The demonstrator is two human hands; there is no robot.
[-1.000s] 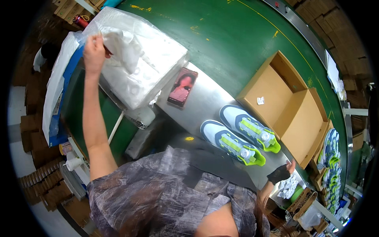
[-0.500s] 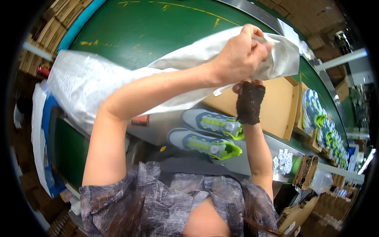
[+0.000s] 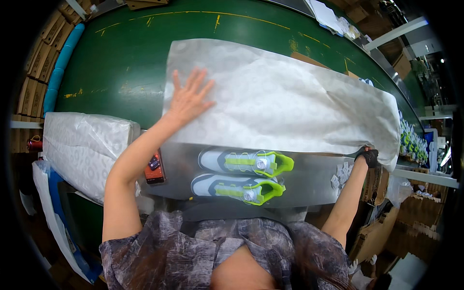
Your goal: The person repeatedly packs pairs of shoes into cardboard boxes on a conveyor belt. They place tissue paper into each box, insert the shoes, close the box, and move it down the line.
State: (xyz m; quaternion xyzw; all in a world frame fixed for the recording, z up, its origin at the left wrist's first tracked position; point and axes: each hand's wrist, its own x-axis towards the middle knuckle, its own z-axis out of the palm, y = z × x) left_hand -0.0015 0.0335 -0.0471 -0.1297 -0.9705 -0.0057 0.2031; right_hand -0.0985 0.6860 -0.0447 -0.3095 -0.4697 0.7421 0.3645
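A large sheet of pale wrapping paper (image 3: 270,101) is spread wide in front of me. Over its left end is my left hand (image 3: 189,99), fingers stretched apart, slightly smeared by motion. At the paper's near right corner my right hand (image 3: 368,157), in a black lace fingerless glove, is closed on the edge. Two grey-blue sneakers with lime-green trim lie side by side between my arms: the farther sneaker (image 3: 244,162) and the nearer sneaker (image 3: 237,188). A cardboard edge (image 3: 309,61) shows beyond the paper; what lies beneath the sheet is hidden.
At left lies a stack of wrapping paper (image 3: 87,150). A phone (image 3: 154,168) rests beside my left forearm, small white tags (image 3: 342,174) beside my right. More sneakers (image 3: 411,140) line the green table (image 3: 121,72) at far right. Cartons (image 3: 36,96) are piled at far left.
The bunched paper has been unfolded and now covers the open cardboard box. My left hand moved left and opened; my right hand moved right and nearer with the paper's edge.
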